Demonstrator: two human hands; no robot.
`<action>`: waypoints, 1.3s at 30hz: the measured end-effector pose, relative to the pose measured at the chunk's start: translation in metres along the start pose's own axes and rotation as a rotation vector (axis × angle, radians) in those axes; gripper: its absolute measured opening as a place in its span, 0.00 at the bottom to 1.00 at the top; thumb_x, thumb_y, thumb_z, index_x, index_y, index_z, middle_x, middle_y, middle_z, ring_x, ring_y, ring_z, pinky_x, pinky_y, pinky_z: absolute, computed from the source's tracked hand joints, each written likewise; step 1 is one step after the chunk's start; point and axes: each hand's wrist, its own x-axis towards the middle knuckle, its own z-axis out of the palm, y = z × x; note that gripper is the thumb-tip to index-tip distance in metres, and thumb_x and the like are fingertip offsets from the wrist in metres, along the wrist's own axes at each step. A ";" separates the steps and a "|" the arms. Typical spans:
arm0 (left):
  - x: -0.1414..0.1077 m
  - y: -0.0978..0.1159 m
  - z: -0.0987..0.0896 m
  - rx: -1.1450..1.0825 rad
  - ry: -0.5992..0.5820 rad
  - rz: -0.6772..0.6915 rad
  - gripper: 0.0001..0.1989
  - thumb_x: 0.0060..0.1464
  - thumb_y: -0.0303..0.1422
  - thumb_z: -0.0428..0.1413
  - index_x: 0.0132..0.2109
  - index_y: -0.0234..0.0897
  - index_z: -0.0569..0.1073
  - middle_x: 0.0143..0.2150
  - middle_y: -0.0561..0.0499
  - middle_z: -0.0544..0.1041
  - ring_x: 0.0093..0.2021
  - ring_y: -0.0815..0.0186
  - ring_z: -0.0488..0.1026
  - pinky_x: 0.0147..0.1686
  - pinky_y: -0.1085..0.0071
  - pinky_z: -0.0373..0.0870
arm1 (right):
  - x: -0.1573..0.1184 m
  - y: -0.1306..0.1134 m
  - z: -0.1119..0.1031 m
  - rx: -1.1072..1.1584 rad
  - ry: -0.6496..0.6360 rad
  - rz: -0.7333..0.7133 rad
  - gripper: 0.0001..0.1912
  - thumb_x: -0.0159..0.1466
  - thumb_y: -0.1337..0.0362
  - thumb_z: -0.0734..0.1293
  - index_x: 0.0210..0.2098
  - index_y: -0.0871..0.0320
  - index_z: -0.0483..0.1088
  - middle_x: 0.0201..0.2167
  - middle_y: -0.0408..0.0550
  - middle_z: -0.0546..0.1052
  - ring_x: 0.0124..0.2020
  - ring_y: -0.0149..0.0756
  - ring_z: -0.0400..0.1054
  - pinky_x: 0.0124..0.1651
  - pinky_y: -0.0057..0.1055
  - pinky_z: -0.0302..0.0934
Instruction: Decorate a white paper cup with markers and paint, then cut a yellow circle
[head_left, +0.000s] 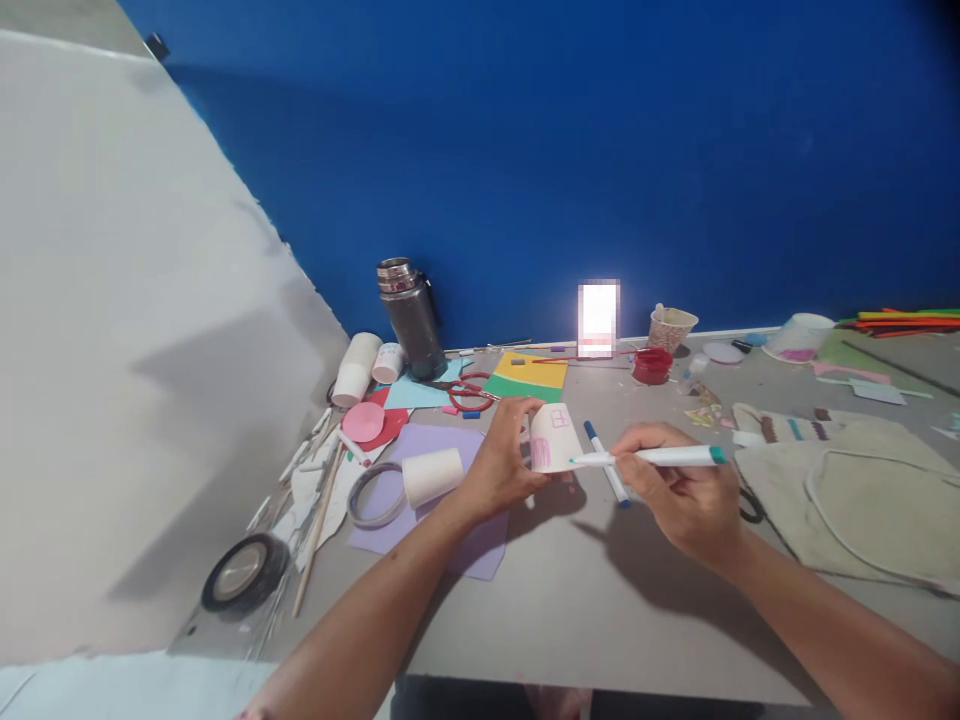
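My left hand point(504, 460) grips a white paper cup point(559, 435) that is turned upside down and slightly tilted above the table. Pink drawings show on its side: a small window shape and a filled-in patch. In my right hand point(682, 490) is a white marker point(667, 456) with a green end, pointing left. Its green tip meets or nearly meets the cup near the lower rim; I cannot tell which. A second marker with blue ends point(606, 465) lies on the table between my hands.
Left of my hands are a paper cup on its side point(433, 478), purple paper point(480, 550), a tape roll point(246, 573) and red scissors point(471, 390). Behind stand a dark flask point(412, 325), a red jar point(652, 366) and a bright screen point(598, 315). A cloth bag point(855, 500) lies right.
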 end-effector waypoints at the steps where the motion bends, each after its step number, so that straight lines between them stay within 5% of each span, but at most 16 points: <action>1: 0.000 0.000 -0.001 0.010 0.000 0.017 0.46 0.37 0.43 0.79 0.60 0.43 0.66 0.59 0.41 0.70 0.59 0.47 0.70 0.55 0.51 0.74 | -0.002 0.001 0.002 -0.004 -0.011 -0.003 0.05 0.67 0.69 0.69 0.35 0.55 0.77 0.26 0.41 0.78 0.18 0.26 0.65 0.20 0.23 0.59; 7: -0.001 0.003 -0.005 0.055 -0.018 0.071 0.50 0.33 0.51 0.79 0.60 0.43 0.67 0.58 0.40 0.72 0.58 0.46 0.70 0.56 0.50 0.72 | -0.006 0.005 0.004 -0.060 -0.032 -0.033 0.05 0.68 0.68 0.68 0.35 0.55 0.75 0.25 0.41 0.77 0.18 0.27 0.65 0.19 0.23 0.59; 39: -0.003 0.006 -0.005 0.003 -0.029 0.057 0.46 0.39 0.56 0.75 0.60 0.43 0.68 0.57 0.40 0.72 0.57 0.48 0.71 0.52 0.53 0.74 | 0.000 0.000 0.001 -0.116 -0.139 -0.086 0.07 0.68 0.67 0.67 0.34 0.54 0.75 0.25 0.42 0.79 0.21 0.30 0.68 0.25 0.27 0.62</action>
